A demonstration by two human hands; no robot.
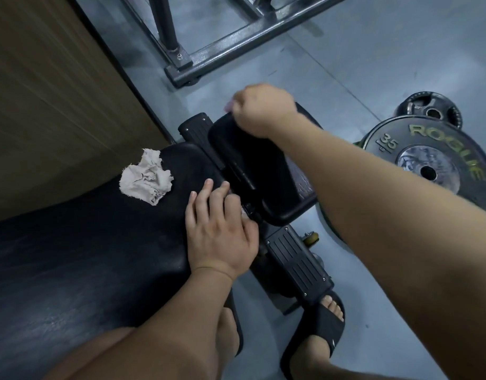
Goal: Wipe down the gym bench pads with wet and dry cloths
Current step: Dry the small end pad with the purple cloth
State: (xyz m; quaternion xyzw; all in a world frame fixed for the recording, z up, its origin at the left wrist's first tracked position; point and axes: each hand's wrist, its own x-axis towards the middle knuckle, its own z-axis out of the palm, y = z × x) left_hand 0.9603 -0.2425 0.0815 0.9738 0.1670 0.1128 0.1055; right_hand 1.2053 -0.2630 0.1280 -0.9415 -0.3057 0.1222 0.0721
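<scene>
Head view. Right hand (261, 111) is curled round a pinkish cloth (227, 105), mostly hidden, at the far end of the small pad (252, 165). Left hand (219, 229) lies flat, fingers (207, 187) straight, on the large pad (99, 242) beside the hinge gap. Pale cloth (145, 176) lies crumpled and loose on the large pad.

Risks: left fingertips pinched if the small pad tips under pressure; pale cloth knocked off to the floor.

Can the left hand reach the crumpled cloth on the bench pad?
Probably yes: the left hand rests flat on the same bench pad, the crumpled cloth lies close to its fingers, with nothing between.
</scene>
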